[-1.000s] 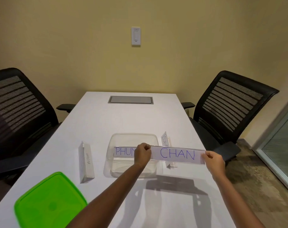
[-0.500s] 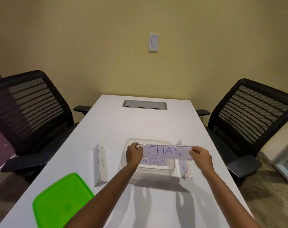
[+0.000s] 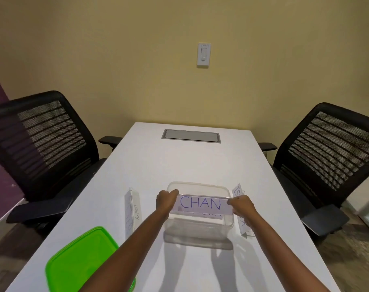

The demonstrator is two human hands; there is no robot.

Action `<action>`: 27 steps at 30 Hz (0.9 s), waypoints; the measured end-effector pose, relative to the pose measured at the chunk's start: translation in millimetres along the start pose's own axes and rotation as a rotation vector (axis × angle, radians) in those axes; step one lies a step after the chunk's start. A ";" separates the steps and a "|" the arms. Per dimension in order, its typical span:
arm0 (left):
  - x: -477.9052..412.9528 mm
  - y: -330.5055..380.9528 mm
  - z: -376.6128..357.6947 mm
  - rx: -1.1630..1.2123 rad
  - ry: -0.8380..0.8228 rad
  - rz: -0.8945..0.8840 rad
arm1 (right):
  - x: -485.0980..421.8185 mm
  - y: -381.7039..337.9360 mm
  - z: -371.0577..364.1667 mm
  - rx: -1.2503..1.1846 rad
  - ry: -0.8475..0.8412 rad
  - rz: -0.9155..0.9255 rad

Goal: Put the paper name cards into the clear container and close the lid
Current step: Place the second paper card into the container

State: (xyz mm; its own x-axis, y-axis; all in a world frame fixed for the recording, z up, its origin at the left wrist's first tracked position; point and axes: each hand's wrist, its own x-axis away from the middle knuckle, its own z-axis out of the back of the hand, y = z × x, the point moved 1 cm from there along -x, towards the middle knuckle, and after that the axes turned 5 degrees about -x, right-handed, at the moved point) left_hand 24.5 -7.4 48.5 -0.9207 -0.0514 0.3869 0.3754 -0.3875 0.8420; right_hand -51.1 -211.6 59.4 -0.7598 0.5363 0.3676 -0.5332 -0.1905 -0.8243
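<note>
Now both hands pinched the ends of the CHAN card [image 3: 201, 204]: left hand [image 3: 165, 200], right hand [image 3: 241, 206]. A second before, the card stretched wider; folded shorter, it sat inside the clear container [image 3: 198, 187]. Two cards and the green lid [image 3: 82, 260] remained outside.

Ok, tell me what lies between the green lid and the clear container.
In the head view: the ALPHA name card and the left forearm lie between green lid and clear container.

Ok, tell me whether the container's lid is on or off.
Off. The green lid lies flat on the table, left of the open clear container, where both hands hold the CHAN card.
</note>
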 end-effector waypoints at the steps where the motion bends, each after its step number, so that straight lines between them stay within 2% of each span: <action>1: -1.0 0.1 -0.5 -0.004 -0.006 0.008 | -3.1 0.2 -1.7 0.003 -0.020 -0.033; 5: -9.6 -1.5 -8.9 -0.053 -0.043 0.025 | -12.9 3.6 -11.1 0.057 -0.086 -0.066; 10: -11.8 -2.8 -20.7 -0.181 -0.090 0.040 | -19.3 6.0 -24.2 0.341 -0.076 -0.022; 14: -15.4 -7.9 -31.3 -0.302 -0.115 0.053 | -22.5 7.9 -38.5 0.466 -0.063 -0.031; 21: -28.2 -23.0 -40.8 -0.455 -0.180 0.092 | -29.6 16.8 -55.4 0.544 -0.100 -0.056; 27: -35.9 -28.7 -44.1 -0.626 -0.196 0.031 | -29.1 29.4 -66.5 0.611 -0.136 -0.063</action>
State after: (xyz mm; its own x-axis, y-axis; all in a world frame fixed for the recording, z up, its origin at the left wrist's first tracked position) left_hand 42.1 -35.0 -6.1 -0.8520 0.0744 0.5182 0.2141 -0.8538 0.4745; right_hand -19.9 -178.2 -4.1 -0.7393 0.4598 0.4919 -0.6640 -0.6192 -0.4191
